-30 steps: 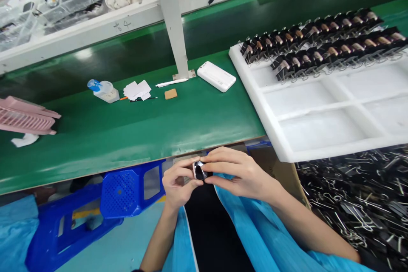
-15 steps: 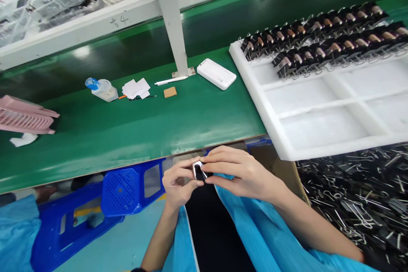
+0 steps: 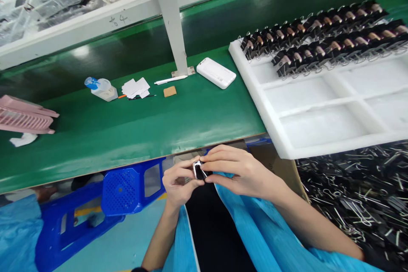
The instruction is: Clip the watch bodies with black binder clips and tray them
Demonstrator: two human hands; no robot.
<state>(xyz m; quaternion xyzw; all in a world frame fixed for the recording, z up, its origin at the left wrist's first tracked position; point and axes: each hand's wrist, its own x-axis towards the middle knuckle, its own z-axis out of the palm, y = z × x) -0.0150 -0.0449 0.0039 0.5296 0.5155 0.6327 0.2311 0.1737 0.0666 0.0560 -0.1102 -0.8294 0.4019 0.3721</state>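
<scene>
Between my two hands is a small black piece with a shiny silver rim [image 3: 198, 171]; its exact kind I cannot make out. My left hand [image 3: 180, 182] pinches it from the left, thumb below and fingers above. From the right, my right hand [image 3: 237, 170] has its fingers and thumb closed on the same piece, covering its right side. Both hands are in front of my body, just below the front edge of the green table [image 3: 134, 123].
A white foam tray [image 3: 280, 136] on the right bears rows of binder clips [image 3: 331, 46]. Below it lies a heap of loose binder clips [image 3: 357, 204]. On the table are a white power bank [image 3: 216, 73], a bottle [image 3: 105, 90] and a pink rack [image 3: 25, 114]. A blue stool [image 3: 121, 191] stands lower left.
</scene>
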